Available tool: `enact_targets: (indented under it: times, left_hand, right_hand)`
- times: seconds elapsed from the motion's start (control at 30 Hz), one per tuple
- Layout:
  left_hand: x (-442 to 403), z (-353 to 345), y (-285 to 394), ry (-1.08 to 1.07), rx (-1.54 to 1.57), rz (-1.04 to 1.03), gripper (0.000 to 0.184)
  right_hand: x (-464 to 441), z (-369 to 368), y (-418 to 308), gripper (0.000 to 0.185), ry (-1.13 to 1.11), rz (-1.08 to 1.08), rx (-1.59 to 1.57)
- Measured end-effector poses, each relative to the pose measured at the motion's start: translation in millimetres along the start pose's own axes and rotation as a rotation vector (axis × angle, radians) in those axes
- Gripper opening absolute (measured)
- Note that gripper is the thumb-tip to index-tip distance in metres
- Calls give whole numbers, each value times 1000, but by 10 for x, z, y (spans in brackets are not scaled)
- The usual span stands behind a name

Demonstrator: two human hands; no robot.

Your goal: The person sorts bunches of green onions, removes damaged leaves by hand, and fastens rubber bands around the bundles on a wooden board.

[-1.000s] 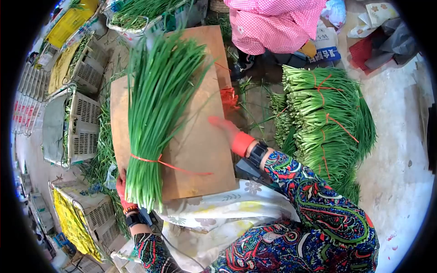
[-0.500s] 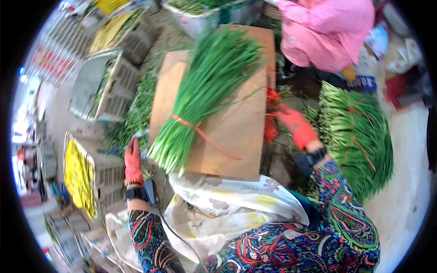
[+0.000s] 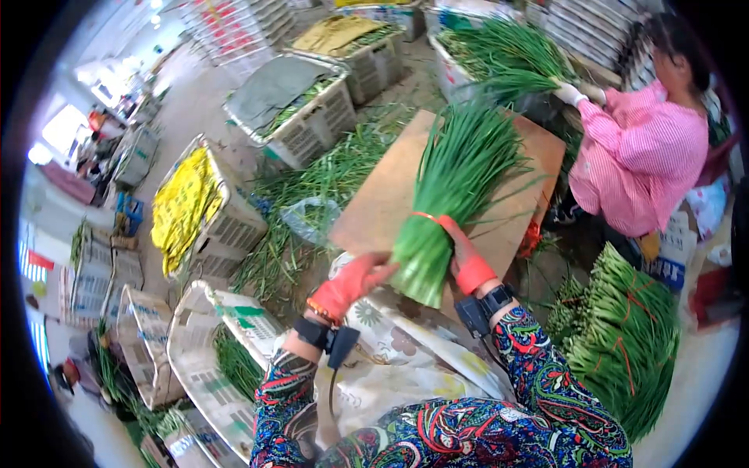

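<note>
A bundle of garlic chives (image 3: 460, 171) lies on a brown board, pale stem ends toward me, with a red-orange tie (image 3: 425, 215) around its lower part. My right hand (image 3: 470, 261), in a red-orange glove, grips the bundle's right side by the tie; part of its fingers is hidden. On the other side, my left hand (image 3: 355, 285), gloved alike, has its fingers stretched out beside the stem ends. Whether those fingertips touch the stems I cannot tell.
The board (image 3: 382, 199) lies before my lap cloth (image 3: 374, 335). Tied chive bundles (image 3: 624, 343) are stacked at right. A co-worker in a pink striped top (image 3: 640, 168) handles loose chives (image 3: 515, 54). Crates, including one with a yellow cover (image 3: 183, 207), stand at left; leaf scraps litter the floor.
My view has swung left and up. The right hand has come from beside the board onto the bundle, and the left hand has moved in to the stem ends. The tie's long loose end no longer shows.
</note>
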State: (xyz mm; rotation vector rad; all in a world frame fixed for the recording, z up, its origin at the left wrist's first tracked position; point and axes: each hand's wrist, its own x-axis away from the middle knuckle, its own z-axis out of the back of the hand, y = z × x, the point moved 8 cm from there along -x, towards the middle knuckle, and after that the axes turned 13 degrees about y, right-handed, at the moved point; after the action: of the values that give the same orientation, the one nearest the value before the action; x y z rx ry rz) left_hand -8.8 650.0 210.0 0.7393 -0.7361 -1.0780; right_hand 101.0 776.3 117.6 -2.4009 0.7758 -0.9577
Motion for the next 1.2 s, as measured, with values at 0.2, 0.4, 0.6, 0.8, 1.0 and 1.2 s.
enact_targets:
  times: [0.2,0.4,0.6,0.8,1.0,1.2]
  left_hand:
    - [431,102,-81,-37,255,105,49]
    - [623,141,-450,195,889,308,72]
    - [1180,797,-672,617,1241,390,67]
    - [2082,1153,-653,900,1102,332,77]
    - [3050,886,-644,1179,907,393,88]
    - [3475,564,-560,1211,980,399,90]
  right_hand:
    - [609,-195,275,55,-178,-355,167]
    - [809,-951,638,47,-279,-200,271]
    - [884,-1956,843,40,-706,-39,687]
    - [990,-2825,711,43,-1170,-143,1124]
    - [1321,-4087,1050,47,-1125,-216,572]
    - [1655,-4090,1656,46,-1225,-426,821]
